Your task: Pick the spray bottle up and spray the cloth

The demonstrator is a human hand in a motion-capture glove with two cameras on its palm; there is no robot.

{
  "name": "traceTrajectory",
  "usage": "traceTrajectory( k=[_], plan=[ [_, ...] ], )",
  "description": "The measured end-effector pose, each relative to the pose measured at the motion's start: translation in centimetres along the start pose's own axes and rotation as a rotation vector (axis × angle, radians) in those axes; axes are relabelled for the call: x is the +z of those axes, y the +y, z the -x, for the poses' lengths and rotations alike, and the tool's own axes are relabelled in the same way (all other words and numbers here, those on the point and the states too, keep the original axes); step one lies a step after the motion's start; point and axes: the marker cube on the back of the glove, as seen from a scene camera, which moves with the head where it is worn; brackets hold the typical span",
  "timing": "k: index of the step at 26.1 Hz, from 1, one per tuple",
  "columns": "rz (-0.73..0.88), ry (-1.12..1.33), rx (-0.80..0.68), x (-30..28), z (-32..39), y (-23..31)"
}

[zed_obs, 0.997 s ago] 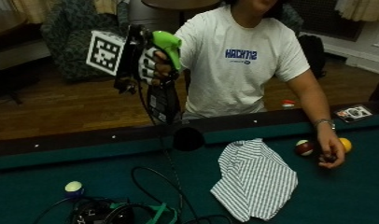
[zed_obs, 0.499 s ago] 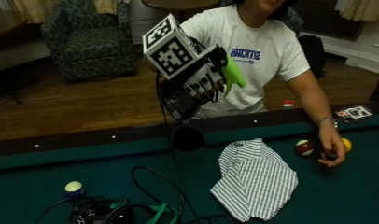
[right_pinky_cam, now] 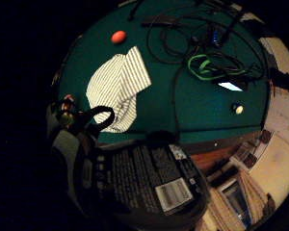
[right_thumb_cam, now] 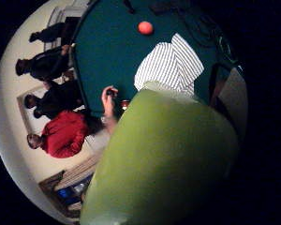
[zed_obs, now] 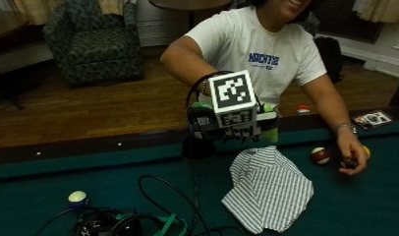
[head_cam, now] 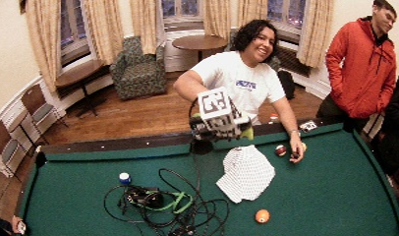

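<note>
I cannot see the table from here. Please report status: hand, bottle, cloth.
Right hand grips spray bottle, raised above the rail. Striped cloth flat on felt below. Nothing between them; cables lie aside.

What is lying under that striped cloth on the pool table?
Only green felt of the pool table shows around the white striped cloth. The cloth lies rumpled, nothing pokes out at its edges, and whatever it covers is hidden.
</note>
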Motion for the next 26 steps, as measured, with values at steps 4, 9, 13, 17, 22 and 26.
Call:
traceTrajectory(
  k=[4,9,13,17,22,26],
  plan=[
    [0.047,0.098,0.050,2.4,0.7,-2.3],
    [0.124,0.209,0.091,6.1,0.8,-4.6],
    [0.176,0.261,0.111,9.2,0.8,-5.9],
    [0.218,0.301,0.127,11.4,0.8,-6.6],
    [0.265,0.352,0.151,13.8,0.9,-7.1],
    [0.268,0.352,0.142,13.6,0.8,-6.9]
  ],
)
